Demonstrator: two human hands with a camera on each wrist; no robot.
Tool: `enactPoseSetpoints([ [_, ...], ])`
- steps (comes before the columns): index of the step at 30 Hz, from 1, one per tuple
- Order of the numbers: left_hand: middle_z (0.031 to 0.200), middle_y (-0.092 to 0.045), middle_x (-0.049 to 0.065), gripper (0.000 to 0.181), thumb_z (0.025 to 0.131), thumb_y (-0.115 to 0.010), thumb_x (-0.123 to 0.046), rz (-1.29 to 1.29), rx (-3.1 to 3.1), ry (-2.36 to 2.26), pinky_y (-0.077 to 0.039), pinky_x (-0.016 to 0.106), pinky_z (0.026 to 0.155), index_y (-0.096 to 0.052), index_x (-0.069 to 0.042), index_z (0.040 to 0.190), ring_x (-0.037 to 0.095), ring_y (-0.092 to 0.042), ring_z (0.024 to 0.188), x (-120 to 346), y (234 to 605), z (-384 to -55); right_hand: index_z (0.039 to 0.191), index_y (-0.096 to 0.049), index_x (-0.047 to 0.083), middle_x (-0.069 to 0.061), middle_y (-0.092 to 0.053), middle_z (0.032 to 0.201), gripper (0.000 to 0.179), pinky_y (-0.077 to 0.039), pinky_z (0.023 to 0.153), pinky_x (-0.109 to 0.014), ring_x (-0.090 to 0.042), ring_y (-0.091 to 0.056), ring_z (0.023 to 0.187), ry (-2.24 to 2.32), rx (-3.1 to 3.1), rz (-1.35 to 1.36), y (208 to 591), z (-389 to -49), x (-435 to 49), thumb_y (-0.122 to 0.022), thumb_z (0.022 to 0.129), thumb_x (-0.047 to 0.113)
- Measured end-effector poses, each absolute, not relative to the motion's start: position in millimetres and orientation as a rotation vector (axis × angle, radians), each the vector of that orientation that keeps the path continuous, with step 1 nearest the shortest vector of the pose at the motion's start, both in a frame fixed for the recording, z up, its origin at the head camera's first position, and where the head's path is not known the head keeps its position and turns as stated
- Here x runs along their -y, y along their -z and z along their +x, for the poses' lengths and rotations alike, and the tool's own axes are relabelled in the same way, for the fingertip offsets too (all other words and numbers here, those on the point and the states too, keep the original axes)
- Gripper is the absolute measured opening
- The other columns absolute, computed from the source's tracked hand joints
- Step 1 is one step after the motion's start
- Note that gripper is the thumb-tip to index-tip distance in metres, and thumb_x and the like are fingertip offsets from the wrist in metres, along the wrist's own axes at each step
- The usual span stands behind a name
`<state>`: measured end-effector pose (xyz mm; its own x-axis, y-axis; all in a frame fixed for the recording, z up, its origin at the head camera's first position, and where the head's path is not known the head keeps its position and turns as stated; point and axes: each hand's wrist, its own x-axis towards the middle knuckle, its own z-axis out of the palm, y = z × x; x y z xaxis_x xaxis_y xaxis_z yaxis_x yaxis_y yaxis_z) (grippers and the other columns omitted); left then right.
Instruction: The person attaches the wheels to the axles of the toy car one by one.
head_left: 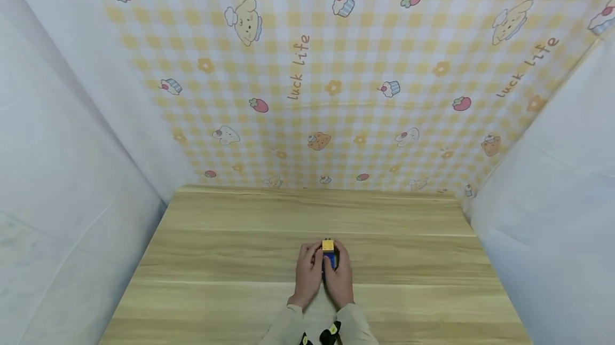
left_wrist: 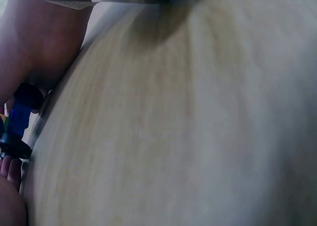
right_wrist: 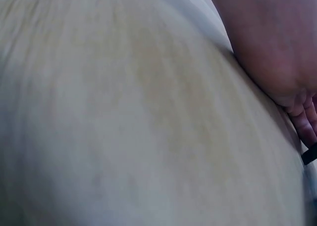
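Observation:
A small toy car made of building blocks stands between both hands at the front middle of the table. Its yellow studded block (head_left: 328, 245) sits on top, above a blue body (head_left: 329, 259). From the left side my left hand (head_left: 309, 267) grips it, fingers bent around its far end. My right hand (head_left: 339, 275) holds the other side, thumb laid along the blue part. The left wrist view catches the blue body (left_wrist: 19, 118) between black wheels (left_wrist: 29, 95). Only a black wheel edge (right_wrist: 309, 154) shows in the right wrist view. The hands hide most of the sides.
The wood-grain table (head_left: 230, 259) spreads out around the hands. A yellow checked curtain (head_left: 331, 56) with cartoon prints rises behind its far edge. White cloth walls (head_left: 72, 147) close off the left and right sides.

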<state>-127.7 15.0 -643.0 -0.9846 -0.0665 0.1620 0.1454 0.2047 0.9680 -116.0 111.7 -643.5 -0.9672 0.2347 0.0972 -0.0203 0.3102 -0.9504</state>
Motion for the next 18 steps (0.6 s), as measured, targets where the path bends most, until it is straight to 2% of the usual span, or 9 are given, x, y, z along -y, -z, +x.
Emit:
enactPoseSetpoints([
  [7, 0.116, -0.058, 0.005, 0.028, 0.102, -0.054, -0.01, -0.093, 2.299, 1.83, -0.049, 0.02, 0.075, -0.066, -0.009, 0.127, 0.008, -0.055, 0.088, -16.2, 643.3, -128.7, 0.151, -0.033, 0.007, -0.02, -0.041, 0.151, 0.062, -0.041, 0.108, -0.056, -0.038, -0.047, 0.134, -1.721, 2.412, -0.193, 642.1, -116.7, -109.2, -0.063, 0.097, 0.011],
  [12, 0.117, -0.056, 0.005, 0.028, 0.102, -0.054, -0.008, -0.086, 2.31, 1.841, -0.048, 0.02, 0.074, -0.065, -0.012, 0.127, 0.007, -0.054, 0.088, -16.4, 643.2, -128.8, 0.152, -0.032, 0.006, -0.019, -0.041, 0.151, 0.065, -0.039, 0.109, -0.056, -0.036, -0.046, 0.135, -1.738, 2.385, -0.166, 642.9, -116.4, -109.6, -0.065, 0.097, 0.014],
  [18, 0.115, -0.055, 0.005, 0.021, 0.102, -0.053, -0.009, -0.074, 2.308, 1.837, -0.049, 0.021, 0.073, -0.064, -0.014, 0.12, 0.008, -0.054, 0.089, -16.9, 644.4, -128.3, 0.152, -0.032, 0.009, -0.015, -0.039, 0.153, 0.067, -0.034, 0.113, -0.056, -0.034, -0.041, 0.14, -1.812, 2.334, -0.151, 643.7, -115.8, -112.7, -0.067, 0.095, 0.01],
])
